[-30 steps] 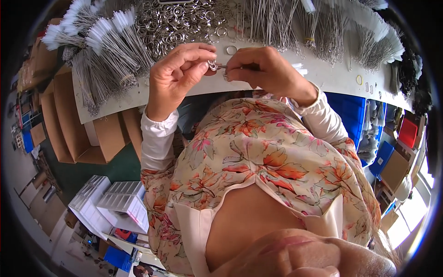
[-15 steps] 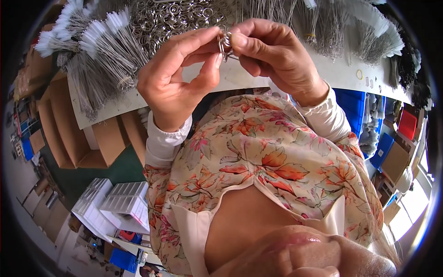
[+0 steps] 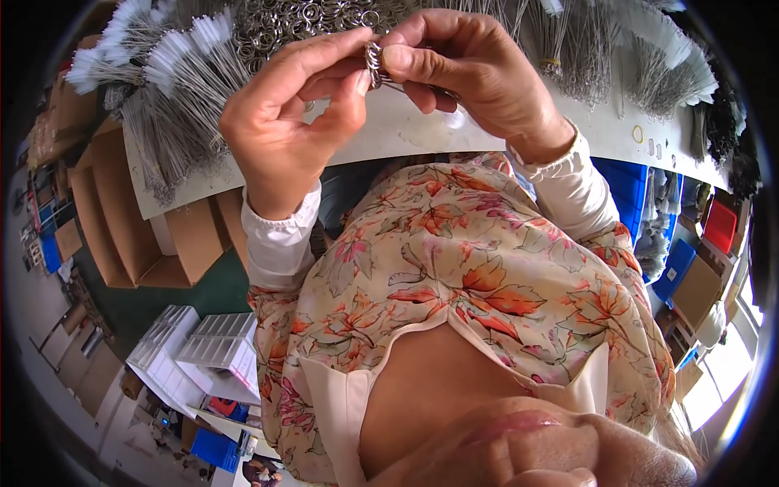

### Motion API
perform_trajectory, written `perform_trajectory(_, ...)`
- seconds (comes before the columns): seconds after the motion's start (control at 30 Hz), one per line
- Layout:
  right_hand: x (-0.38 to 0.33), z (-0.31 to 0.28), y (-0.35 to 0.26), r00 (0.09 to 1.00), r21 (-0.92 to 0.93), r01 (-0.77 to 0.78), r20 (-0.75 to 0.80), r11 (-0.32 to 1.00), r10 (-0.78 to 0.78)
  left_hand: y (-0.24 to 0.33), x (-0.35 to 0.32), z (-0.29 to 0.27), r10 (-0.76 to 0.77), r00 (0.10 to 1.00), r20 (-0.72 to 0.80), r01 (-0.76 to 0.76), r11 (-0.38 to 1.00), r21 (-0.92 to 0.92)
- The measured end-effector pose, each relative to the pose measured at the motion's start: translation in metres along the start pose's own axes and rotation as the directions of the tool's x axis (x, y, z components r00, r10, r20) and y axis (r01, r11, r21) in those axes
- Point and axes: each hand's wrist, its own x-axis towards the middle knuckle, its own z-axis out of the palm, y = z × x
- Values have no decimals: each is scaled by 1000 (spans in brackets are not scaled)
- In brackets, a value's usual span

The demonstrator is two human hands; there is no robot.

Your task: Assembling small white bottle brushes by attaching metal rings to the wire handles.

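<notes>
Over the table's near edge my two hands meet fingertip to fingertip. Between them is a small cluster of shiny metal rings (image 3: 374, 65), lined up side by side. My right hand (image 3: 479, 77) pinches the rings from the right with thumb and forefinger, its other fingers curled beneath. From the left, my left hand (image 3: 284, 122) has its forefinger and thumb tips on the rings. A thin wire-like piece shows under the right fingers; its kind is unclear. Just beyond lies a heap of loose metal rings (image 3: 300, 18), partly hidden by my hands.
Bundles of white-bristled wire brushes (image 3: 191, 69) lie on the white table (image 3: 373, 134) at left, with more wire brushes (image 3: 580, 53) at right. Black brushes (image 3: 738, 138) sit at the far right end. Cardboard boxes (image 3: 122, 211) stand below left, a blue bin (image 3: 621, 191) below right.
Both hands have shifted slightly left and upward with the rings. The rings are turned and now line up more closely between the fingertips.
</notes>
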Motion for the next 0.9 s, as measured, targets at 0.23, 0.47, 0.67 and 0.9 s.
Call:
perform_trajectory(0.23,-1,-5,-5,987,-210,135,112,968,-114,7,8,-6,11,994,107,-16,999,47)
perform_trajectory(0.47,-10,-5,1,995,38,-10,95,999,6,8,2,7,38,999,-15,-37,999,23)
perform_trajectory(0.67,-14,0,7,964,-357,248,-5,900,-268,7,-3,6,-99,994,-44,95,992,-89)
perform_trajectory(0.9,-9,0,9,978,-177,206,-1,962,-209,10,-1,5,-119,992,-28,117,991,-71)
